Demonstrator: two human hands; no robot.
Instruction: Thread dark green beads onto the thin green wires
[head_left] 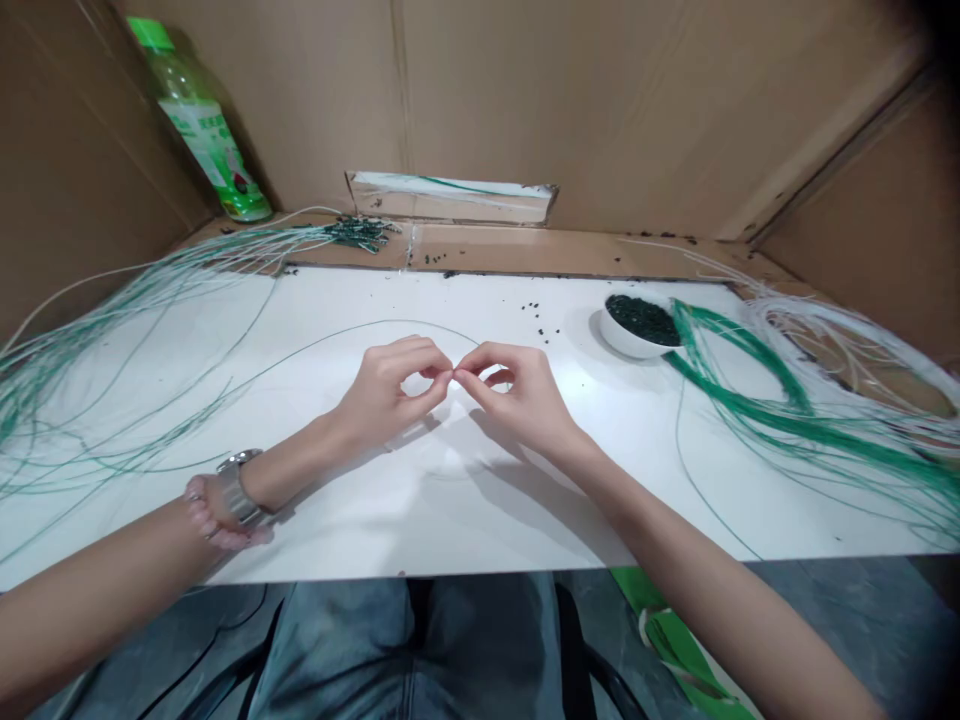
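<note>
On the white bench (360, 530), past the loose green strands (112, 330) at the left, the left hand (390, 390) and right hand (517, 395) meet fingertip to fingertip, each grip pinched shut on a thin green wire (330, 338) that arcs away leftward, with a white bowl (634, 340) of dark beads further right.

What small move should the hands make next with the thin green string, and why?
Probably reach the right hand to the white bowl for a bead. Both hands pinch the green string fingertip to fingertip; the left hand could hold it alone, and no bead shows.
</note>
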